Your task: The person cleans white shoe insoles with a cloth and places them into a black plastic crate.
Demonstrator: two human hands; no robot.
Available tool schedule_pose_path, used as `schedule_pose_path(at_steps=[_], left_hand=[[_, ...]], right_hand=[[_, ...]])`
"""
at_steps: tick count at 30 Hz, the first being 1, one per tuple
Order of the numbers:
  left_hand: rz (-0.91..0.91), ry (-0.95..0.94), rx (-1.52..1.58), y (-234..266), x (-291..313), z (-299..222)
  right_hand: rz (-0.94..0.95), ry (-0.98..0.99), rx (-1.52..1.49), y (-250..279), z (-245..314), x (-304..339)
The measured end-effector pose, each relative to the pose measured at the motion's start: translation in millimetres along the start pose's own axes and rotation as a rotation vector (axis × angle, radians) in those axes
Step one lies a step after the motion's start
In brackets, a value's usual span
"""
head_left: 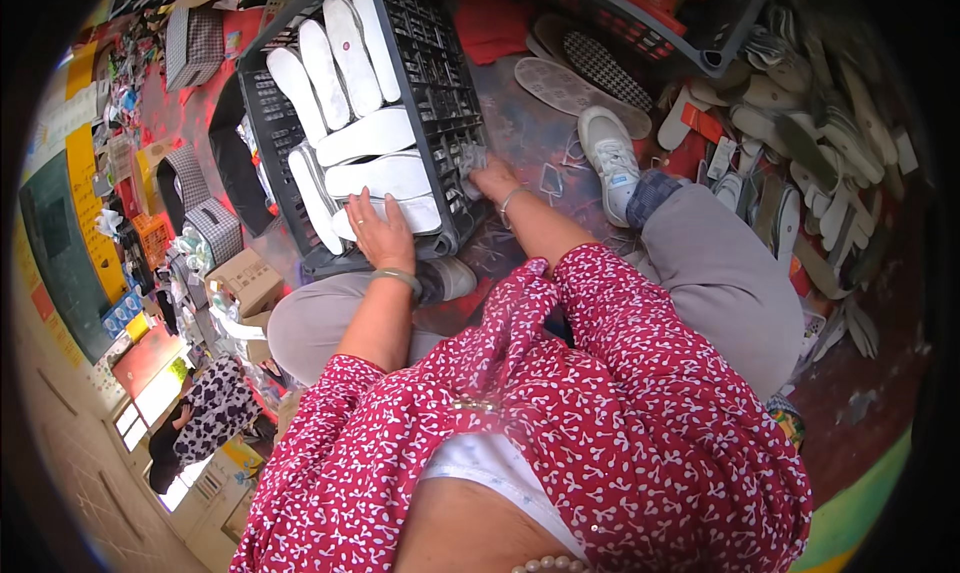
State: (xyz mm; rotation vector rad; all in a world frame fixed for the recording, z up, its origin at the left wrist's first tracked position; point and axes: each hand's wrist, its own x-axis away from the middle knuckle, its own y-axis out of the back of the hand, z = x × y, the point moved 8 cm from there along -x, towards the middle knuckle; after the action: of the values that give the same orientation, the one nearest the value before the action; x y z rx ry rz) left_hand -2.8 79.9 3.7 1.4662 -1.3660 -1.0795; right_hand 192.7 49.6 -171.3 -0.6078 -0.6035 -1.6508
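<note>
A black plastic crate (pixel 432 93) in front of me holds several stacks of white insoles (pixel 375 176), some lying lengthwise and some crosswise. My left hand (pixel 382 235) rests with fingers spread on the nearest insoles, at the crate's near end. It wears a ring, and a bangle circles the wrist. Just outside the crate's right wall, my right hand (pixel 492 181) has its fingers closed at a crumpled piece of clear plastic (pixel 470 161). The fingertips are partly hidden there, so the grip shows only in part.
Large patterned soles (pixel 575 88) lie beyond my right shoe (pixel 608 158). Heaped insoles and soles (pixel 800 143) cover the floor at right, below another dark crate (pixel 690 33). Cardboard boxes (pixel 245 281) and checked bags (pixel 195 48) stand at left. Another person (pixel 205 413) is farther off at lower left.
</note>
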Motion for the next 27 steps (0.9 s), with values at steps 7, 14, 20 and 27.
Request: schedule_pose_path(at_steps=[7,14,20,27], left_hand=[[0.019,-0.008,0.02,-7.9,-44.1,32.9],[0.021,-0.081,0.051,-6.9,-48.6,18.9],[0.03,-0.092,0.043,-0.6,-38.9,12.6],[0.03,-0.077,0.03,12.2,-41.8,8.3]], right_hand=[[-0.086,-0.069,-0.217,-41.0,23.0,-46.4],[-0.27,0.346,-0.086,5.2,138.6,-13.7],[-0.381,0.371,-0.165,-4.9,102.4,-33.9],[-0.195,0.199,-0.224,-5.4,66.7,-46.6]])
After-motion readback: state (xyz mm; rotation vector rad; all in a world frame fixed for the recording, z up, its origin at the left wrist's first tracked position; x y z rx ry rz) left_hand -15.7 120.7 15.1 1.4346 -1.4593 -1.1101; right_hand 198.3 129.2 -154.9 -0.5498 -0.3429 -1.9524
